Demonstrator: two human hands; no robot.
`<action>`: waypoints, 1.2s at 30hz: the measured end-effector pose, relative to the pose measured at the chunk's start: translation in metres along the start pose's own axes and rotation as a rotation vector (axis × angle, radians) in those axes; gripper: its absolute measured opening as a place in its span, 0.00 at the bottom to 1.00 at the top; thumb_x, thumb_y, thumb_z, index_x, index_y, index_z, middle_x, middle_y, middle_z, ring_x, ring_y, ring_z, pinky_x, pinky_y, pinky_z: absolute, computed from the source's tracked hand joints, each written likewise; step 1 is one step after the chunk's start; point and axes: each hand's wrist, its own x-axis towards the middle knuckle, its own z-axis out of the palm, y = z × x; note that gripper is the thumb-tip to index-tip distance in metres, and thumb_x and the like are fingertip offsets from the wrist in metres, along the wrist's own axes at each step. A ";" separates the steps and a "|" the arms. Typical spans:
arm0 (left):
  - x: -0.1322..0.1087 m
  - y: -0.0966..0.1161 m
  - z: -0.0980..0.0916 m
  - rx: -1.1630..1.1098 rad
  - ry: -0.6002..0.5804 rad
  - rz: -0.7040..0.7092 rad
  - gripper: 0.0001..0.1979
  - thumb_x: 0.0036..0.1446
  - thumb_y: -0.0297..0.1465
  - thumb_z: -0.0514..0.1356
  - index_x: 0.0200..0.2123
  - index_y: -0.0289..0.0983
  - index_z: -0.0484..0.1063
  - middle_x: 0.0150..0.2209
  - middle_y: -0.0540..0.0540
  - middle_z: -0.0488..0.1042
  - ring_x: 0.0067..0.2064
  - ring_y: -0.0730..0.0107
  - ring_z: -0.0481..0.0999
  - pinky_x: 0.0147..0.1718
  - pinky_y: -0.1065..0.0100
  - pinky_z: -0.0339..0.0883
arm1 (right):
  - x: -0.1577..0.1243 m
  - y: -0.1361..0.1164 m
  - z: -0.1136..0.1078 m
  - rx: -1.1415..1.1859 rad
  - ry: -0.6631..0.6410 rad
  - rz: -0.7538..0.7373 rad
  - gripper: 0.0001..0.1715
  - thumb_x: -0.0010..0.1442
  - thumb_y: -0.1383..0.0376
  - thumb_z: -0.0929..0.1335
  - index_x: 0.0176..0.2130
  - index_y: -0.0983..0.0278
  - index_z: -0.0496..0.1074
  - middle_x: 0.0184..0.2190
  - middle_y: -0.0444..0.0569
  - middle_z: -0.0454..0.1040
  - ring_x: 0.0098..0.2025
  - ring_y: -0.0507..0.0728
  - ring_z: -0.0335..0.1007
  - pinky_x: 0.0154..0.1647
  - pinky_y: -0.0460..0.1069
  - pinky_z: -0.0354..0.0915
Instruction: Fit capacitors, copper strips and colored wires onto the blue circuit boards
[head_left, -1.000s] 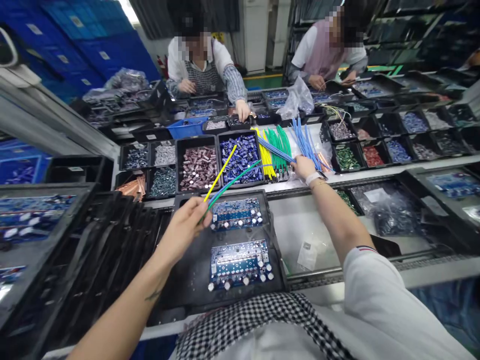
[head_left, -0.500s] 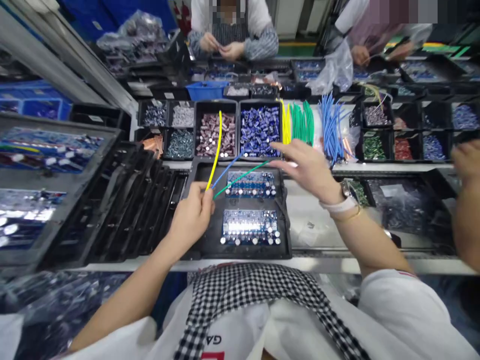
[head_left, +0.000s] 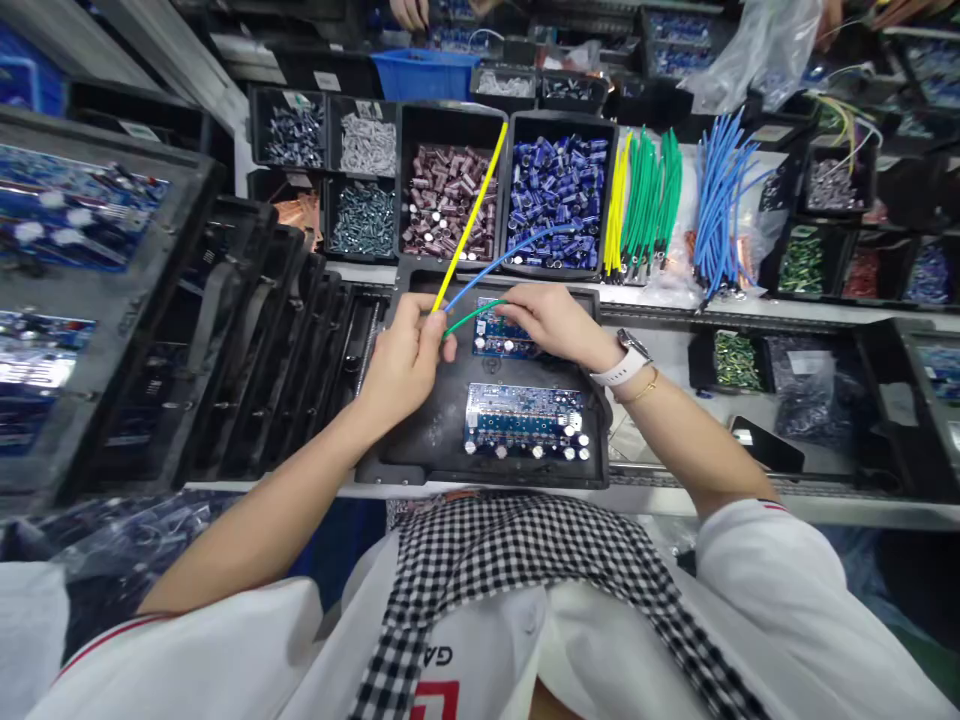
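Note:
My left hand (head_left: 409,355) is closed on the lower ends of a yellow wire (head_left: 472,215), a blue wire (head_left: 510,255) and a green wire (head_left: 469,317), which fan out up and to the right. With thumb and fingers together, my right hand (head_left: 551,320) pinches the free end of the green wire. Both hands hover over a black tray (head_left: 420,440). In it lie two blue circuit boards with round silvery parts: the nearer board (head_left: 525,420) shows whole, while the farther board (head_left: 487,330) is partly covered by my right hand.
Beyond the tray stand bins of brown capacitors (head_left: 442,200) and blue capacitors (head_left: 559,190). Right of them lie bundles of yellow wires (head_left: 616,210), green wires (head_left: 652,195) and blue wires (head_left: 720,205). Black trays (head_left: 247,340) stand stacked on edge at left. A phone-like dark slab (head_left: 769,445) lies at right.
My right hand has moved down and left from beside the blue capacitor bin and closed on the green wire's end. The view has tilted down, and the hand at the right edge is gone.

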 end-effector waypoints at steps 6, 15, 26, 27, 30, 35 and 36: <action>0.007 -0.003 0.001 -0.034 -0.051 0.014 0.09 0.70 0.37 0.47 0.46 0.40 0.60 0.26 0.53 0.70 0.27 0.74 0.70 0.25 0.74 0.60 | 0.002 0.002 0.000 0.012 -0.005 0.033 0.17 0.71 0.59 0.61 0.39 0.63 0.75 0.35 0.49 0.76 0.38 0.55 0.71 0.44 0.51 0.64; -0.008 -0.012 -0.006 -0.123 -0.142 -0.104 0.10 0.69 0.39 0.48 0.42 0.39 0.61 0.24 0.54 0.66 0.23 0.74 0.62 0.23 0.74 0.54 | -0.002 -0.004 -0.010 0.001 0.180 0.101 0.35 0.68 0.60 0.65 0.69 0.61 0.52 0.43 0.51 0.73 0.42 0.59 0.71 0.48 0.53 0.67; -0.022 -0.009 -0.010 0.217 -0.300 -0.069 0.17 0.68 0.45 0.51 0.48 0.39 0.68 0.35 0.50 0.73 0.37 0.67 0.73 0.36 0.71 0.62 | -0.016 -0.004 -0.019 -0.251 0.007 0.024 0.20 0.73 0.58 0.57 0.38 0.64 0.72 0.34 0.52 0.74 0.38 0.57 0.69 0.42 0.52 0.65; -0.021 -0.009 -0.011 0.257 -0.309 -0.061 0.17 0.68 0.45 0.50 0.49 0.39 0.68 0.36 0.49 0.73 0.38 0.65 0.74 0.37 0.70 0.62 | -0.019 -0.002 -0.019 -0.177 -0.025 0.027 0.20 0.73 0.58 0.58 0.36 0.64 0.71 0.32 0.50 0.74 0.35 0.55 0.68 0.40 0.50 0.64; -0.016 -0.010 -0.009 0.324 -0.313 -0.037 0.18 0.69 0.43 0.47 0.47 0.38 0.69 0.32 0.49 0.73 0.34 0.65 0.74 0.34 0.70 0.60 | -0.021 0.007 -0.017 -0.058 -0.033 0.087 0.21 0.72 0.57 0.59 0.34 0.63 0.71 0.29 0.45 0.73 0.31 0.52 0.67 0.36 0.48 0.62; -0.011 -0.012 -0.008 0.321 -0.322 0.024 0.17 0.70 0.41 0.44 0.40 0.38 0.67 0.28 0.50 0.69 0.30 0.68 0.71 0.30 0.71 0.56 | -0.015 0.019 -0.013 -0.058 0.011 0.120 0.20 0.72 0.57 0.59 0.33 0.63 0.70 0.29 0.45 0.72 0.31 0.52 0.67 0.36 0.48 0.60; -0.011 -0.012 -0.009 0.313 -0.319 0.024 0.17 0.70 0.41 0.44 0.38 0.38 0.66 0.27 0.50 0.68 0.29 0.68 0.70 0.29 0.71 0.56 | -0.014 0.020 -0.013 -0.068 0.016 0.119 0.19 0.72 0.58 0.59 0.33 0.63 0.70 0.29 0.46 0.72 0.31 0.52 0.67 0.36 0.48 0.60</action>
